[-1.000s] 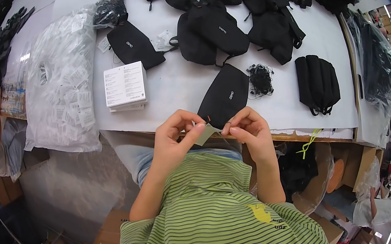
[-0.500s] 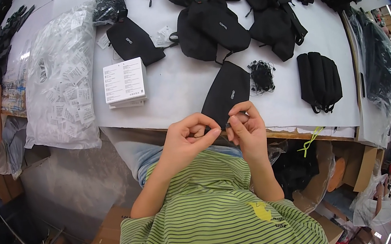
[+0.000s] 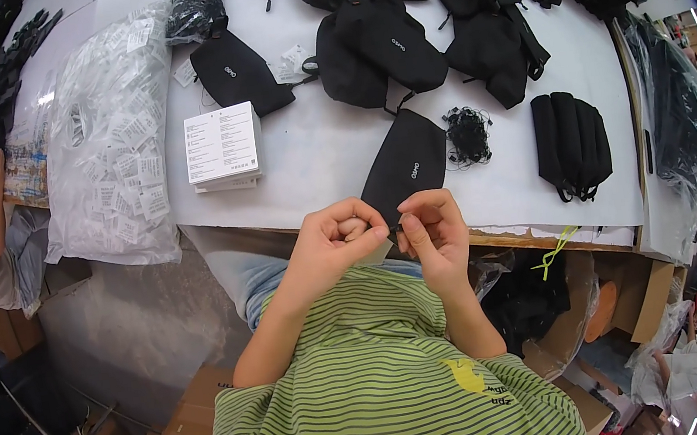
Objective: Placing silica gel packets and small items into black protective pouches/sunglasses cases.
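Both hands have drawn closer together since a second ago; the pale tag, spread between them then, now shows mostly under the left fingers. Handling seems narrowed to a small spot. White box stack point(image 3: 221, 146) at 10 o'clock on the desk point(image 3: 299, 175). Left hand point(image 3: 330, 246): fingers curled, thumb drawn in; grip hidden, can't tell what's held. Pale tag point(image 3: 378, 251) at its 4. Black zip pouch point(image 3: 398, 154) at 12–1, near end behind fingers. Right hand point(image 3: 443, 245): thumb near index, hold unclear. Black cord tangle point(image 3: 468, 137) at its 1.
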A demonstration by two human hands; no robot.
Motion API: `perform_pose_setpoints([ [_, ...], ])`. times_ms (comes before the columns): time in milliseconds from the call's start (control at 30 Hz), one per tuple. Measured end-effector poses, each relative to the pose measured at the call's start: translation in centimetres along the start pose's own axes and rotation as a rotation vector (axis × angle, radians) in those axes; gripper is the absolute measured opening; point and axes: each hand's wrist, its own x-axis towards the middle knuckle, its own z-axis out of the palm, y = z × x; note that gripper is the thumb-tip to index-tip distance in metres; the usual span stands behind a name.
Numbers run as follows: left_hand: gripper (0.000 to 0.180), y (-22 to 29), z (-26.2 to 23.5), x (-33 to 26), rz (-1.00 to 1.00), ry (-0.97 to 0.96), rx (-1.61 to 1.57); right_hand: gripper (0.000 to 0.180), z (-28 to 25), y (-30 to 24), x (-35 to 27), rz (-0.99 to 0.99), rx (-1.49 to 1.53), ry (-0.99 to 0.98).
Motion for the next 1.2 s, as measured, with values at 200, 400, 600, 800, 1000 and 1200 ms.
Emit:
perform_pose_setpoints([
  [200, 0.006, 0.2, 0.1, 0.0, -0.028, -0.05, -0.043, 0.013, -0.1, -0.1, 0.1, -0.028, -0.094, -0.032],
  [400, 0.006, 0.8, 0.5, -0.1, -0.039, -0.053, 0.103, 0.014, -1.2, -0.1, 0.0, -0.055, -0.235, -0.111],
  [600, 0.007, -0.3, 0.6, -0.3, -0.005, -0.033, 0.049, 0.016, -1.4, -0.3, -0.1, -0.02, -0.232, -0.119],
  [800, 0.009, 0.2, 2.4, -1.2, 0.107, -0.27, 0.456, 0.034, -3.2, 0.7, 3.4, 0.001, -0.562, 0.07],
  [1000, 0.014, -1.6, 4.4, -1.2, 0.247, -0.544, 0.696, 0.063, -3.1, 3.0, 2.2, -0.114, -1.23, 0.004],
  [1200, 0.02, -2.0, 3.5, 0.3, 0.567, -0.182, 0.785, 0.029, -5.4, 2.5, 1.2, -0.039, -0.801, 0.253],
])
